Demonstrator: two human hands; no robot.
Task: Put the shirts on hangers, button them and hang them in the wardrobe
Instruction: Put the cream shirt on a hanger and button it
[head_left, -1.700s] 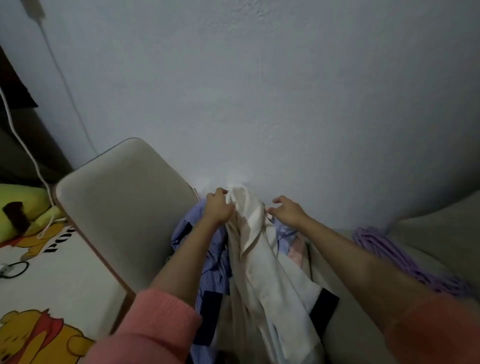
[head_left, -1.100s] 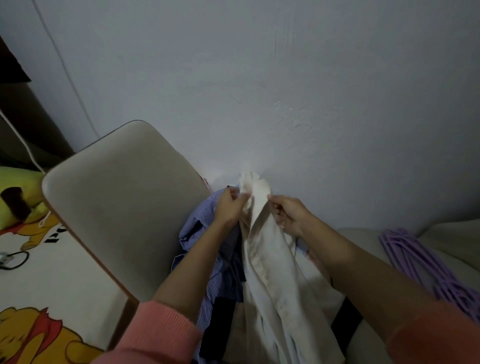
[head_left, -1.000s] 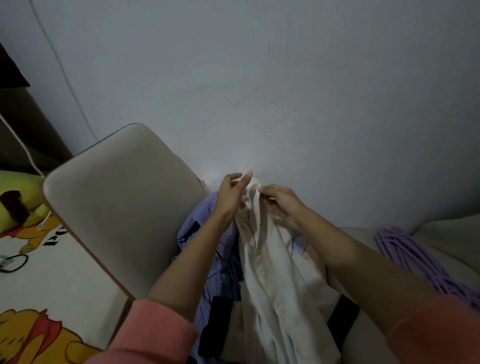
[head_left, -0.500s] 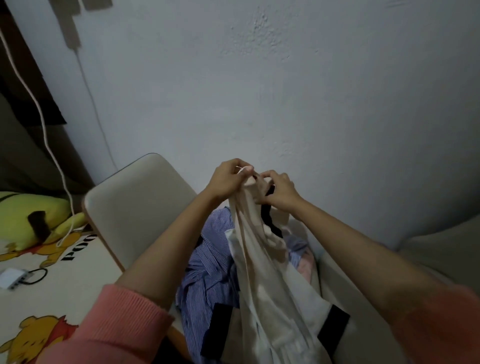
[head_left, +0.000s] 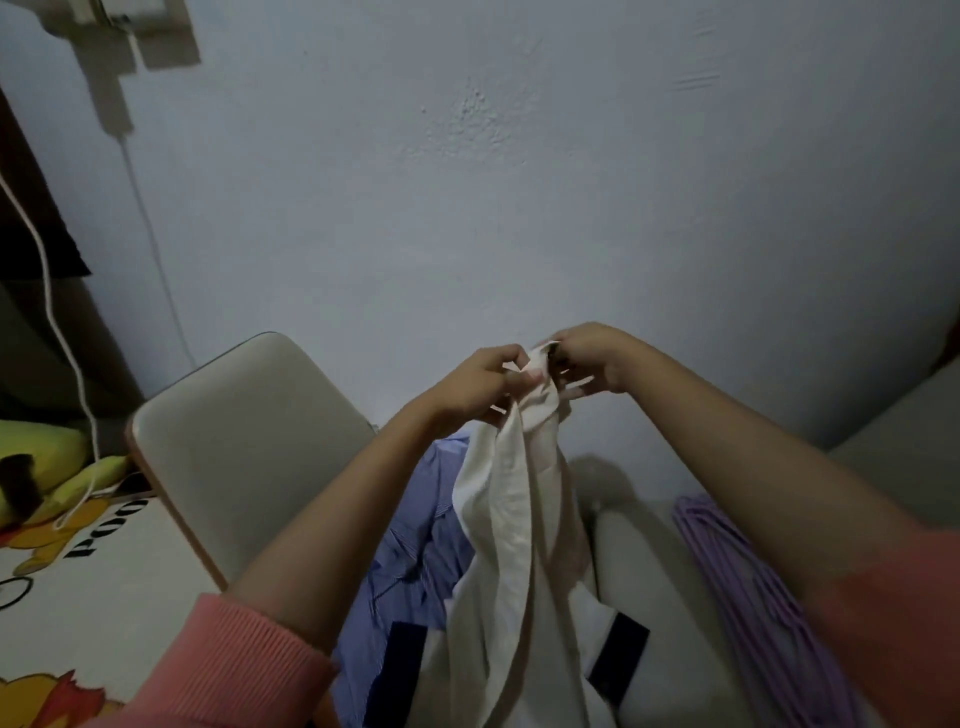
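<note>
A cream shirt (head_left: 514, 545) with black cuffs hangs from both my hands in front of the wall. My left hand (head_left: 480, 384) pinches its top edge from the left. My right hand (head_left: 587, 358) pinches the same top edge from the right, fingers curled into the cloth. Under it a blue striped shirt (head_left: 410, 566) lies crumpled on the seat. A bundle of purple hangers (head_left: 748, 587) lies on the beige cushion at the right.
A beige chair back (head_left: 244, 441) stands at the left, close to my left forearm. Left of it lie a cartoon-bear bedsheet (head_left: 67, 613), a yellow plush toy (head_left: 36, 467) and a white cable (head_left: 57, 332) running up the wall. The grey wall is directly ahead.
Both hands have lifted the cream shirt's top edge higher, and it now hangs longer. The view has swung, so the purple hangers show again at the right.
</note>
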